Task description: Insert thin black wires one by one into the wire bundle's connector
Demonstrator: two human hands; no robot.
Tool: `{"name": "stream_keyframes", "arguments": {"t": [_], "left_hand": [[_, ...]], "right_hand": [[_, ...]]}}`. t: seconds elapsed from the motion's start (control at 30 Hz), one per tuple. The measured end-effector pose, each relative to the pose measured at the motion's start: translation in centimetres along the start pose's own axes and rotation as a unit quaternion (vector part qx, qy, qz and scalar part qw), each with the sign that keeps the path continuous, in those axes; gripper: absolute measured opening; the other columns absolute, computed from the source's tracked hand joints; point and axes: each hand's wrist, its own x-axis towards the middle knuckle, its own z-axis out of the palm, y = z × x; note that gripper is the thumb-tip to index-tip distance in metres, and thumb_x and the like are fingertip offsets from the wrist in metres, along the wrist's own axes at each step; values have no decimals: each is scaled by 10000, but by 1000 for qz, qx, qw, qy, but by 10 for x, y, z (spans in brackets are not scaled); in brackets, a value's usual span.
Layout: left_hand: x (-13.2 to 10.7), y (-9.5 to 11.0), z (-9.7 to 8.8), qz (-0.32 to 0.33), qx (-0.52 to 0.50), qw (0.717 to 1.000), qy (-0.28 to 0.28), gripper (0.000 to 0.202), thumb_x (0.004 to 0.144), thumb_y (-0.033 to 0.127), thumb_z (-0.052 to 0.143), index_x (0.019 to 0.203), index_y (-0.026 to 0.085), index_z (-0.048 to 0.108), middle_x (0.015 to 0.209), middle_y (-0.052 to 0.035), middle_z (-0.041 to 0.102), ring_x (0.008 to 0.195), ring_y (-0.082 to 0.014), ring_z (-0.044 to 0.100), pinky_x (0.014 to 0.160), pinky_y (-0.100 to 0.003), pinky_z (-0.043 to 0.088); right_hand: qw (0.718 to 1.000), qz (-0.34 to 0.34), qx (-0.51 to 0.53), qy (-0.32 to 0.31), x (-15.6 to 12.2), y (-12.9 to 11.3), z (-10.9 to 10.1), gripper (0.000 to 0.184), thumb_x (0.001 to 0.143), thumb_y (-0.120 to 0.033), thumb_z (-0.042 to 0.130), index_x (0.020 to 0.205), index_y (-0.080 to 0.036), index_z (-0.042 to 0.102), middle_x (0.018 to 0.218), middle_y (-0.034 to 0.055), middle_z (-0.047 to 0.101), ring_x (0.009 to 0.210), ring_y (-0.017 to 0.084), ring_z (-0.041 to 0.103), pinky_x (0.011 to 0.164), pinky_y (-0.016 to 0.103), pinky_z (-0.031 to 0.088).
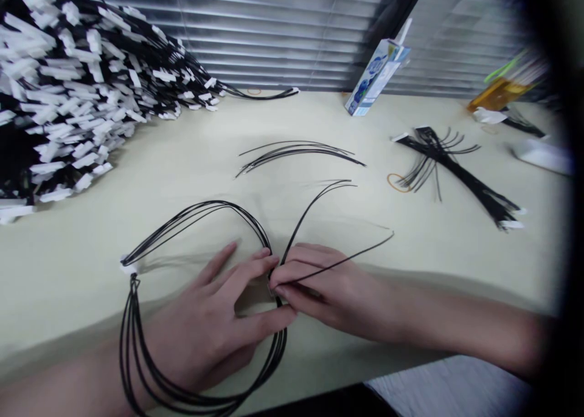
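Along the pale table (182, 161), thin black wires (279, 344) loop wide! Right hand (335, 286) pinches them; left hand (210, 317), can't tell its grip.

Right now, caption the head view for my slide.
Left hand and right hand close together at looped black wires, loose wires lying beyond.

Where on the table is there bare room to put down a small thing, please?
Bare table shows at left, between the pile of cables and the left forearm; also behind the loose wires, left of the drink carton. It is crowded around the left hand, right hand and wire loop.
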Motion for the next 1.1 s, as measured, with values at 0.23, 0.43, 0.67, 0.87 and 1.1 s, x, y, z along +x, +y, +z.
{"name": "stream_keyframes", "arguments": {"t": [0.23,0.43,0.67,0.87,1.1], "left_hand": [[-1,-1,0,12,5,1000,-7,430,845,171,516,1238,346,522,1386,-89,392,1381,-232,244,1115,-572,214],[-4,-6,5,36,26,999,13,579,808,90,483,1326,347,457,1379,-117,406,1376,-257,250,1075,-601,275],[-3,-8,6,47,59,996,42,443,878,209,477,1292,364,494,1319,-123,462,1342,-250,321,1042,-568,352],[2,-7,3,62,86,993,45,429,866,202,494,1267,353,523,1294,-147,462,1320,-244,350,998,-563,405],[-3,-7,11,38,65,996,48,474,869,174,467,1297,376,483,1322,-129,428,1340,-238,322,1047,-575,335]], "right_hand": [[999,-1,42,-11,1,1,1,167,877,-192,470,894,-137,627,883,19,605,844,30,522,759,143,438],[960,180,212,32,10,9,-9,262,849,-341,516,847,-106,633,772,21,618,650,8,537,593,104,433],[901,289,8,324,-5,122,-100,382,927,-391,277,1115,-121,471,807,37,542,628,24,453,597,143,385],[893,330,-176,249,-28,180,-136,379,851,-439,507,996,-103,607,986,72,597,850,75,541,842,256,447],[896,316,-300,86,-12,201,-136,397,880,-456,466,962,-86,583,930,52,581,868,70,538,888,279,449]]}}
